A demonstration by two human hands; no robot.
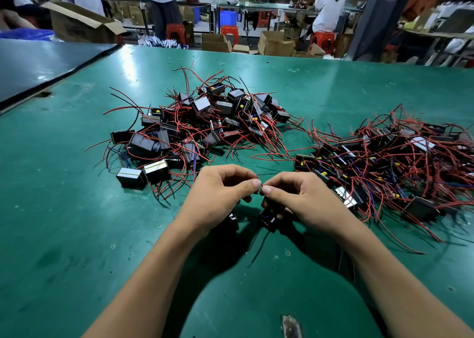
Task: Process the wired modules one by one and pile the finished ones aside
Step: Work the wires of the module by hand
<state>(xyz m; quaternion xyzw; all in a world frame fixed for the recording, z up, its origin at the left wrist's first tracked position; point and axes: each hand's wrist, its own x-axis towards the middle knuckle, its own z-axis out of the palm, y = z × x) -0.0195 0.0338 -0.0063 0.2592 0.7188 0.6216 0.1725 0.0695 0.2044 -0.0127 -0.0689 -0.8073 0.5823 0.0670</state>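
Left hand (220, 191) and right hand (302, 199) both pinch a thin red wire (260, 185) at frame centre. Its small black boxy module (268, 218) sits just below, above the green counter (77, 222). Looks light, the wire floppy; grip near the ends.

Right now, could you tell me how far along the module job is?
In hand: the left hand and right hand pinch the red wire of one module. A middle heap and a right heap sit on the table; which is finished I cannot tell.
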